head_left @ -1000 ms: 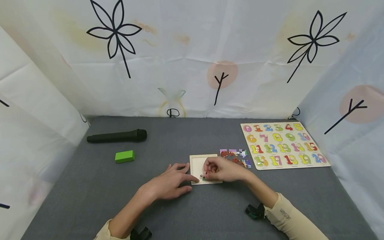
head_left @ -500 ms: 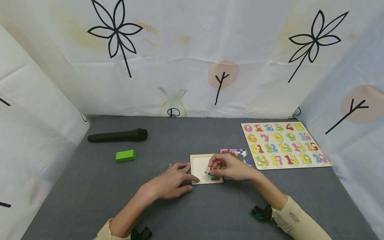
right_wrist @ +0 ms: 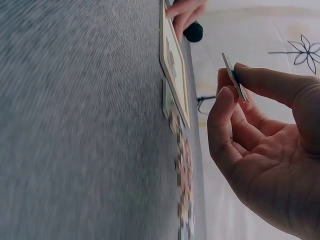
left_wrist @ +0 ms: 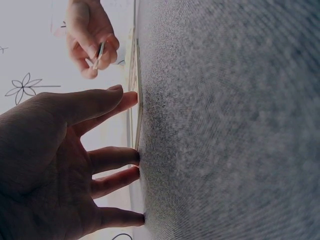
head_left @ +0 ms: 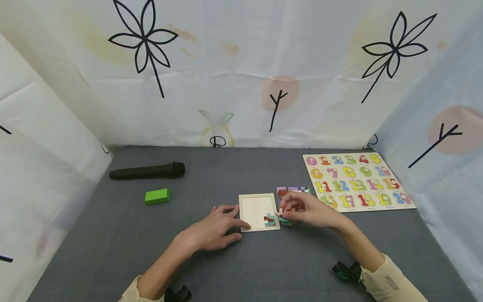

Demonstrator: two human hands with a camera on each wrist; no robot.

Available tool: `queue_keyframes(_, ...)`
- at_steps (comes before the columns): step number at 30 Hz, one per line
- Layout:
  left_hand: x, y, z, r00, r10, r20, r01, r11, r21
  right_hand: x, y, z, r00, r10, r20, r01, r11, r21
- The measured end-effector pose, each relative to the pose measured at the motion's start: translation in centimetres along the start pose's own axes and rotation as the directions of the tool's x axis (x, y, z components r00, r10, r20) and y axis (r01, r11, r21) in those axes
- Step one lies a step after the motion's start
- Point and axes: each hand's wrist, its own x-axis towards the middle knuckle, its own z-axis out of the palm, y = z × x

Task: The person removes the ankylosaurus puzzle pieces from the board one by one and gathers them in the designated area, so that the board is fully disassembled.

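Note:
A small square wooden puzzle tray (head_left: 252, 209) lies in the middle of the table, with one coloured jigsaw piece (head_left: 269, 220) in its lower right corner. My left hand (head_left: 215, 228) is spread out at its left side; the index fingertip rests on the lower left corner, and other fingertips touch the table in the left wrist view. Between thumb and fingers my right hand (head_left: 315, 212) pinches a thin puzzle piece (right_wrist: 233, 77), raised just right of the tray. Several loose puzzle pieces (right_wrist: 184, 175) lie flat beside the tray, partly hidden under the right hand in the head view.
A wooden number board (head_left: 358, 182) sits at the back right. Toward the left are a black microphone (head_left: 149, 171) and a green block (head_left: 157, 196). White printed cloth (head_left: 226, 63) hangs behind the grey tabletop (head_left: 211, 268) and along both sides.
The right hand has moved right with its pinched piece, from over the tray to above the loose pieces, uncovering the piece in the tray's corner. The left hand stays in place.

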Motion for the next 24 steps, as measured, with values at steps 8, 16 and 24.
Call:
queue_keyframes(8,-0.1,0.1,0.0,1.0,0.0,-0.004,0.0,1.0,0.008,-1.9,0.8,-1.2,0.998,0.015,-0.064,-0.021,0.996,-0.082)
queue_keyframes(16,-0.1,0.1,-0.1,1.0,0.003,-0.006,-0.003,1.0,0.002,-3.4,1.4,-1.9,0.992,0.088,-0.087,-0.1,0.984,-0.146)
queue_keyframes(24,-0.1,0.1,-0.1,1.0,0.008,-0.005,-0.008,1.0,0.005,-3.6,1.9,-1.6,0.99,0.086,-0.108,-0.106,0.976,-0.19)
